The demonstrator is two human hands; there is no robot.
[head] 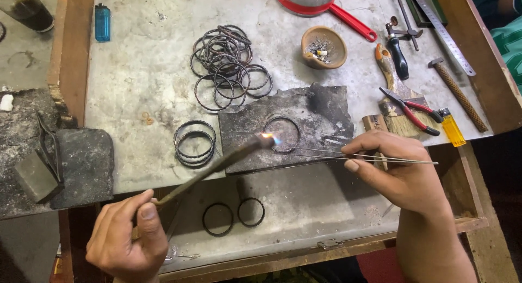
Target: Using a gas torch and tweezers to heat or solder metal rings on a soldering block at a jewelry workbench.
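Note:
My left hand [128, 237] grips a torch [217, 163] whose thin tube slants up to the right. A small flame [267, 136] burns at its tip. The flame touches the left side of a metal bangle [296, 125] lying flat on a charred grey block [326, 111]. My right hand [402, 171] pinches long thin tweezers [326, 152] whose points reach left toward the bangle's lower edge, just under the flame.
A heap of dark bangles [225, 62] lies behind the block, a small stack [194, 143] to its left, two more [234, 215] in the open drawer. A clay bowl [324, 46], brush, red pliers [410, 110], yellow lighter [452, 129], hammer and ruler sit at right. A blue lighter [101, 23] is back left.

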